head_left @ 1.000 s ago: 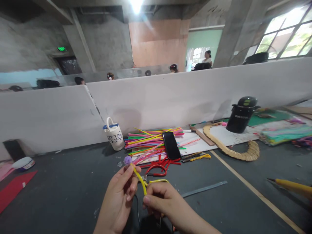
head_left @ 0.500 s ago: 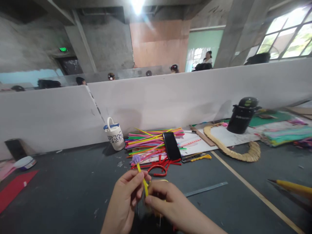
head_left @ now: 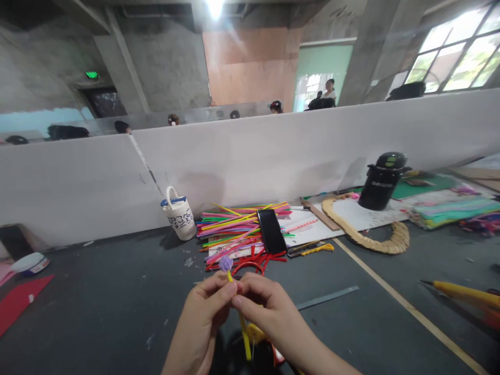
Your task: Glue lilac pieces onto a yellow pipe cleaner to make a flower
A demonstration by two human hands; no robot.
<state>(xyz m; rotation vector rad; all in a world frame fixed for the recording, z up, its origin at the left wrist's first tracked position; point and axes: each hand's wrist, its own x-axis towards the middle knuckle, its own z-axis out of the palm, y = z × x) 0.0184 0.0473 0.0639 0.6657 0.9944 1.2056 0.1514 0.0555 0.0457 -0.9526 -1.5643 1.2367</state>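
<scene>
Near the front of the dark table, my left hand (head_left: pixel 205 307) pinches a yellow pipe cleaner (head_left: pixel 246 341) just under a small purple flower-like head (head_left: pixel 225 263). My right hand (head_left: pixel 269 307) is closed on the same yellow stem, its thumb and fingertips touching those of my left hand. The stem's loose end hangs down below both hands. Underneath is a dark object (head_left: pixel 236 357) with yellow and red parts, partly hidden by the right hand. A red-handled tool (head_left: pixel 250 265) lies just beyond the fingers.
Colourful pipe cleaners (head_left: pixel 226 224) lie in a pile, a phone (head_left: pixel 272 232) on top. A white cup (head_left: pixel 179 219) stands left. Rightward are a curved tan braided piece (head_left: pixel 363 242), a black bottle (head_left: pixel 382 182), a grey strip (head_left: pixel 328 298) and a yellow pointed tool (head_left: pixel 461 296). A white partition (head_left: pixel 253 156) runs behind.
My right hand has moved up the yellow stem to meet my left fingertips. The stem's lower end now hangs free beneath the hands. The view has shifted slightly.
</scene>
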